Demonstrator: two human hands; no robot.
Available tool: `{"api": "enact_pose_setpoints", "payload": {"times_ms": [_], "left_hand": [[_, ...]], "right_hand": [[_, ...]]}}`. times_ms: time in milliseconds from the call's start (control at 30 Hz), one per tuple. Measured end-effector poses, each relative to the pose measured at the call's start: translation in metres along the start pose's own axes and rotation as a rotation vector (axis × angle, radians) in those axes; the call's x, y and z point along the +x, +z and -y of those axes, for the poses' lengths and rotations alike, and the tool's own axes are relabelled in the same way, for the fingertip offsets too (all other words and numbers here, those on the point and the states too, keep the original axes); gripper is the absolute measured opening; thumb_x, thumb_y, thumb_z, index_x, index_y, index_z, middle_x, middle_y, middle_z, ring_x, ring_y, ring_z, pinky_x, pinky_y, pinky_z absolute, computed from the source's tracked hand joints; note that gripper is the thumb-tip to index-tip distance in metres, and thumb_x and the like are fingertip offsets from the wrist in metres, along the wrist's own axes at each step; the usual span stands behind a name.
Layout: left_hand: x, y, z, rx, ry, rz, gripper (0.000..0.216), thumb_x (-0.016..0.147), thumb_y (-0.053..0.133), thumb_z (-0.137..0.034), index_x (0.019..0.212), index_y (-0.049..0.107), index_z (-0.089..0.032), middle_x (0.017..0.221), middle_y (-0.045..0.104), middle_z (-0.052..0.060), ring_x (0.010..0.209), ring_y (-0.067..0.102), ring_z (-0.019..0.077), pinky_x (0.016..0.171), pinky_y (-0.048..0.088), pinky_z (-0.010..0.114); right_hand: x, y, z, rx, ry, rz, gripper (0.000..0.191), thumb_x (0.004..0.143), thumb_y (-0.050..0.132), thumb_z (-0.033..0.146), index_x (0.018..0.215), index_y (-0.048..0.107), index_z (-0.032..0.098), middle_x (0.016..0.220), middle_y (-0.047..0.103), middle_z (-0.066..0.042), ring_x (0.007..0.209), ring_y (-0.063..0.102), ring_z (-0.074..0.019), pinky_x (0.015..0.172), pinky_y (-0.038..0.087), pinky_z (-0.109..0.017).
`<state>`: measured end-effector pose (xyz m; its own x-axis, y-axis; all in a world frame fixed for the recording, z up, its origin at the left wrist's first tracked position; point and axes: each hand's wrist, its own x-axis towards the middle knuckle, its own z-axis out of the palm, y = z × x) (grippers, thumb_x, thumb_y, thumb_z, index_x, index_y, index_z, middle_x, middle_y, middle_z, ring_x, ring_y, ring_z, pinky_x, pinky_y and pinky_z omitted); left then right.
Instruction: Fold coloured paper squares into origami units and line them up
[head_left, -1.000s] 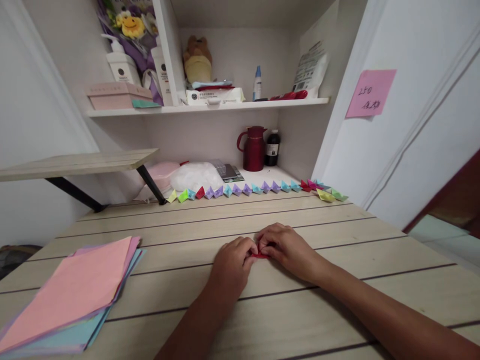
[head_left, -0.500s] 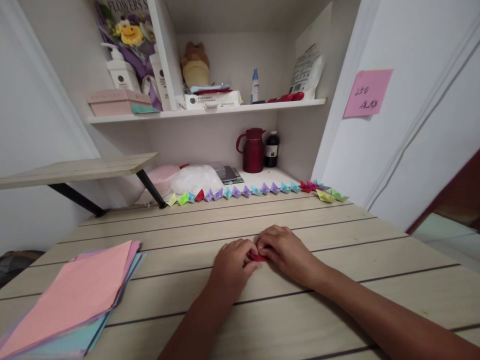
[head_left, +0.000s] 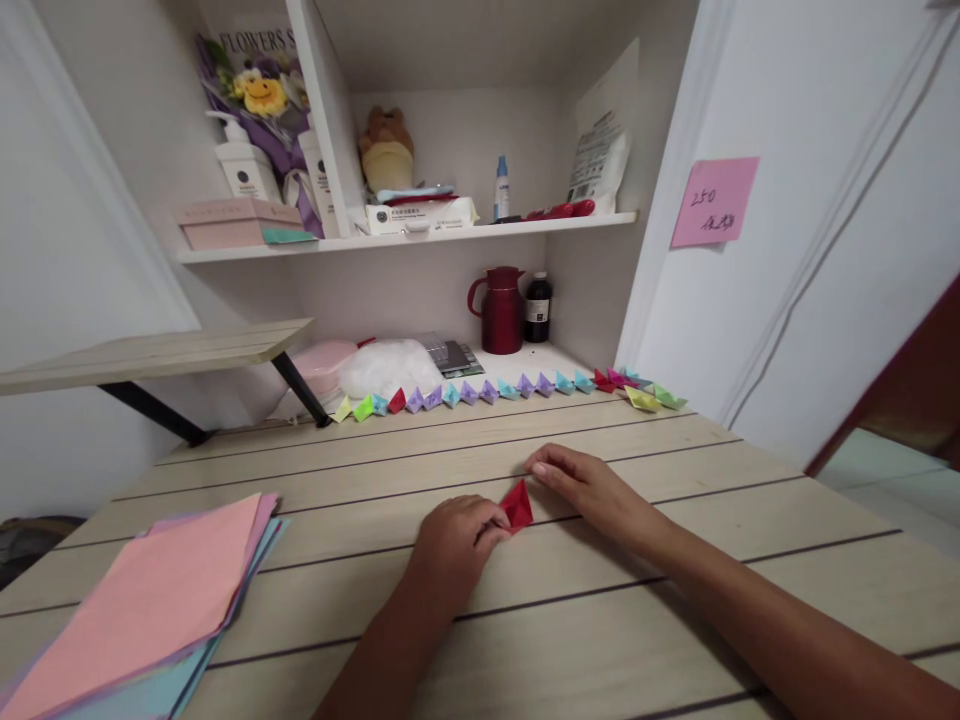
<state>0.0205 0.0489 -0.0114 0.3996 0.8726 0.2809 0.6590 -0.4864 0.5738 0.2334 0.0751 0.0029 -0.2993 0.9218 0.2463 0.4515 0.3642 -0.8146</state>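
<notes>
A small red folded paper boat (head_left: 517, 506) is at the middle of the wooden table, pinched at its left side by my left hand (head_left: 459, 535). My right hand (head_left: 581, 487) is just to the right of it, apart from the paper. Its fingers are loosely bent and hold nothing that I can see. Beyond both hands, a row of small folded paper boats (head_left: 488, 391) in purple, blue, red, green and yellow runs along the table's back edge.
At the left lies a stack of coloured paper sheets (head_left: 150, 590), pink on top. A small raised wooden shelf (head_left: 157, 350) on black legs stands behind it. A red jug (head_left: 502, 315) and a dark bottle (head_left: 538, 308) stand in the cabinet. A pink note (head_left: 715, 202) hangs on the wall.
My right hand has let go of the red paper and moved slightly right. The paper now shows a raised, pointed shape in my left hand. The view has tilted up a little.
</notes>
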Motion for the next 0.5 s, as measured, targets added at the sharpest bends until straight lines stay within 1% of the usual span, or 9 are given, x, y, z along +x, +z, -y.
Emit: {"api": "enact_pose_setpoints", "payload": {"times_ms": [67,100,233,333,400,500], "left_hand": [[0.0,0.0,0.0,0.008,0.002,-0.004,0.013,0.08,0.058,-0.016,0.08,0.068,-0.024,0.082,0.069,-0.002,0.076,0.06,0.0149,0.072,0.041,0.025],[-0.001,0.0,0.0,0.012,0.004,-0.006,0.014,0.08,0.058,-0.016,0.081,0.069,-0.024,0.082,0.07,-0.002,0.077,0.06,0.015,0.072,0.041,0.026],[-0.001,0.001,0.001,0.023,0.018,-0.002,0.015,0.082,0.056,-0.017,0.081,0.07,-0.025,0.082,0.07,-0.002,0.077,0.06,0.0153,0.072,0.042,0.026],[-0.001,0.0,0.001,0.024,0.023,0.001,0.015,0.082,0.057,-0.019,0.082,0.07,-0.025,0.083,0.07,-0.002,0.079,0.061,0.0156,0.073,0.042,0.026],[-0.001,0.0,0.001,0.025,0.024,0.002,0.015,0.083,0.057,-0.019,0.083,0.07,-0.025,0.084,0.071,-0.002,0.081,0.062,0.0159,0.075,0.042,0.027],[0.0,-0.001,0.001,0.035,0.041,0.02,0.017,0.084,0.056,-0.019,0.083,0.071,-0.026,0.085,0.071,-0.002,0.083,0.062,0.0159,0.077,0.042,0.026]], "right_hand": [[0.0,-0.004,-0.003,-0.029,0.04,0.013,0.033,0.091,0.044,0.043,0.084,0.065,0.019,0.083,0.068,-0.003,0.081,0.059,-0.0206,0.074,0.045,-0.032],[0.0,-0.004,-0.004,-0.033,0.051,0.019,0.035,0.09,0.044,0.044,0.083,0.066,0.019,0.083,0.068,-0.003,0.081,0.06,-0.0211,0.075,0.045,-0.032],[0.002,0.004,-0.008,-0.025,0.044,-0.009,0.027,0.085,0.051,0.039,0.093,0.068,0.019,0.09,0.071,-0.004,0.086,0.062,-0.0225,0.079,0.046,-0.034],[0.005,0.011,-0.01,-0.059,0.043,-0.013,0.023,0.082,0.055,0.036,0.086,0.07,0.019,0.085,0.072,-0.004,0.081,0.063,-0.0221,0.076,0.048,-0.033],[0.006,0.014,-0.01,-0.075,0.038,-0.017,0.023,0.082,0.055,0.035,0.08,0.07,0.019,0.08,0.072,-0.004,0.077,0.063,-0.0212,0.074,0.048,-0.032],[0.006,0.017,-0.008,-0.089,0.011,-0.022,0.024,0.084,0.053,0.034,0.079,0.071,0.019,0.078,0.071,-0.003,0.077,0.063,-0.0202,0.073,0.047,-0.031]]}}
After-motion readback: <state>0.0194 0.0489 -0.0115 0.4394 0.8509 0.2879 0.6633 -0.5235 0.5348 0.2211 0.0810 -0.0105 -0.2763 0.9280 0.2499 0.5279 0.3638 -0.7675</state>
